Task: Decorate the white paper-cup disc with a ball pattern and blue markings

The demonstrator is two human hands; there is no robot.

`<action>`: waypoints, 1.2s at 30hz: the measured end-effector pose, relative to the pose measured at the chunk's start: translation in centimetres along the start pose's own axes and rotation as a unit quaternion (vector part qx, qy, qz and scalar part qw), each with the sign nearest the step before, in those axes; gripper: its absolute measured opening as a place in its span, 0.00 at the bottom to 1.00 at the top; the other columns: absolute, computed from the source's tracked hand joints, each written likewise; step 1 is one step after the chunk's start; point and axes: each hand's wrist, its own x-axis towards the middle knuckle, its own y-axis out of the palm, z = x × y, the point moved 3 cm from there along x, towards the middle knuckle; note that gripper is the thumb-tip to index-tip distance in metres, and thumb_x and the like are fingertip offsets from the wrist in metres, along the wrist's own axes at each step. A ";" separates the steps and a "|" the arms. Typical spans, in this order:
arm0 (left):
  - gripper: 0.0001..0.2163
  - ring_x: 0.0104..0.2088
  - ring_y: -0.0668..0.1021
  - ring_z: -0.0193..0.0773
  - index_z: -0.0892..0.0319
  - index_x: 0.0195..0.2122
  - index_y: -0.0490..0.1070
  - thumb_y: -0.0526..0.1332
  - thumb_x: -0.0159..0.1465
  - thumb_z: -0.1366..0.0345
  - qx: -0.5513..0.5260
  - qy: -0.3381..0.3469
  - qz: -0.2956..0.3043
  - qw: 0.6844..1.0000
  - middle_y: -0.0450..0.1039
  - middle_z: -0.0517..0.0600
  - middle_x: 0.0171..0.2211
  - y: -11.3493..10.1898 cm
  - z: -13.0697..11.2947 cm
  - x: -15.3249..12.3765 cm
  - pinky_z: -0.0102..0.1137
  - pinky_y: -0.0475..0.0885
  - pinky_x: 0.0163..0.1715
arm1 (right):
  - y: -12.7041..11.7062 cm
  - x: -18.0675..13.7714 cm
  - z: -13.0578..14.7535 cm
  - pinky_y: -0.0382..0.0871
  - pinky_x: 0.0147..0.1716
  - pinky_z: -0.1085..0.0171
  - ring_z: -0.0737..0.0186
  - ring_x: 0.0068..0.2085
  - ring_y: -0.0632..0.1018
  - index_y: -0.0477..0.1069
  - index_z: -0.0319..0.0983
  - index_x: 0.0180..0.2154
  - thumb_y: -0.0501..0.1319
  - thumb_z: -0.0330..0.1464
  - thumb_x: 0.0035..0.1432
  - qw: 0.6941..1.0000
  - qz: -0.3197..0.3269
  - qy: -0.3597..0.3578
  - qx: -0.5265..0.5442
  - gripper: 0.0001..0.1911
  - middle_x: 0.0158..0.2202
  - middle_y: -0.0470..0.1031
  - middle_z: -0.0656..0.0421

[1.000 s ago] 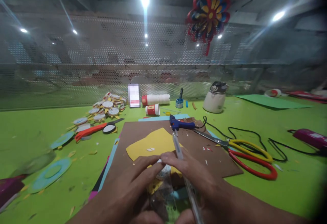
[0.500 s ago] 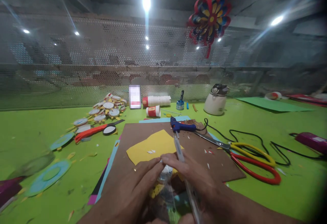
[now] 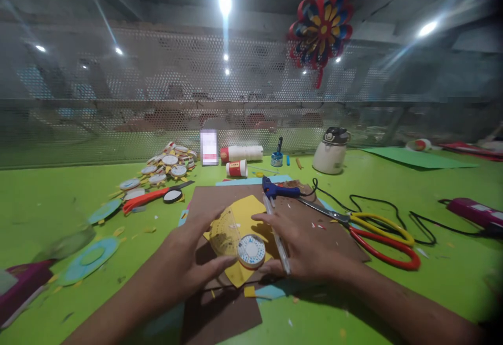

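Note:
My left hand (image 3: 192, 253) is spread around the curved side of a clear protractor (image 3: 226, 229), its edge lying between thumb and fingers. The thumb tip reaches close to a small round disc (image 3: 251, 250) with a white top and blue marks. Across my right hand (image 3: 293, 240) a clear pen (image 3: 278, 237) rests slantwise, tucked at the fingers. The right thumb is near the disc's right side, and the index finger arches above it. Under all this is a yellow card sheet (image 3: 251, 208) on a brown board (image 3: 314, 240).
A blue glue gun (image 3: 281, 190) and large scissors (image 3: 377, 235) lie right of the yellow sheet. An orange-handled cutter (image 3: 147, 198), a pile of paper discs (image 3: 168, 164) and a light-blue paper ring (image 3: 90, 261) are at left. A paper cup (image 3: 236, 168) and jug (image 3: 330, 153) stand behind.
My hands have moved forward and apart from each other over the yellow sheet. The disc and the protractor, mostly covered before, now show between them. The pen stays with my right hand.

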 end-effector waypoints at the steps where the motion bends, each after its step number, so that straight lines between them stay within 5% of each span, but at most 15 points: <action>1: 0.29 0.51 0.79 0.51 0.50 0.63 0.62 0.64 0.62 0.51 0.007 -0.001 -0.003 1.000 0.74 0.55 0.57 -0.1 0.0 0.1 0.46 0.76 0.50 | 0.3 0.1 0.1 0.67 0.56 0.47 0.46 0.58 0.70 0.60 0.36 0.61 0.70 0.40 0.52 1.000 -0.001 -0.011 -0.013 0.39 0.58 0.66 0.43; 17: 0.33 0.54 0.77 0.57 0.55 0.63 0.63 0.61 0.61 0.42 0.038 -0.058 -0.018 0.997 0.73 0.57 0.57 -1.0 0.3 0.7 0.47 0.74 0.51 | 2.0 0.3 -0.2 0.68 0.50 0.49 0.48 0.52 0.71 0.63 0.40 0.61 0.70 0.38 0.55 0.994 -0.042 -0.062 -0.077 0.35 0.51 0.73 0.48; 26: 0.34 0.53 0.77 0.55 0.55 0.64 0.61 0.61 0.61 0.42 0.018 -0.028 0.074 0.997 0.71 0.58 0.60 -0.1 -0.6 0.2 0.47 0.74 0.51 | 0.2 -0.3 1.2 0.72 0.48 0.50 0.48 0.52 0.74 0.64 0.38 0.59 0.71 0.37 0.53 0.996 -0.037 -0.043 -0.073 0.34 0.52 0.74 0.47; 31: 0.34 0.56 0.75 0.55 0.53 0.66 0.58 0.61 0.62 0.45 0.011 -0.044 0.105 0.993 0.68 0.57 0.62 0.9 -0.2 -0.3 0.48 0.73 0.52 | -3.2 -1.4 0.8 0.74 0.49 0.53 0.54 0.50 0.79 0.65 0.46 0.59 0.57 0.38 0.67 0.988 -0.155 0.007 0.009 0.20 0.49 0.78 0.54; 36: 0.34 0.56 0.76 0.54 0.53 0.66 0.58 0.63 0.61 0.46 0.011 -0.059 0.116 0.991 0.70 0.56 0.60 1.8 -0.2 -0.6 0.45 0.74 0.52 | -4.4 -1.9 -0.4 0.73 0.51 0.51 0.55 0.47 0.80 0.61 0.46 0.62 0.49 0.47 0.70 0.962 -0.244 0.043 0.116 0.24 0.43 0.80 0.54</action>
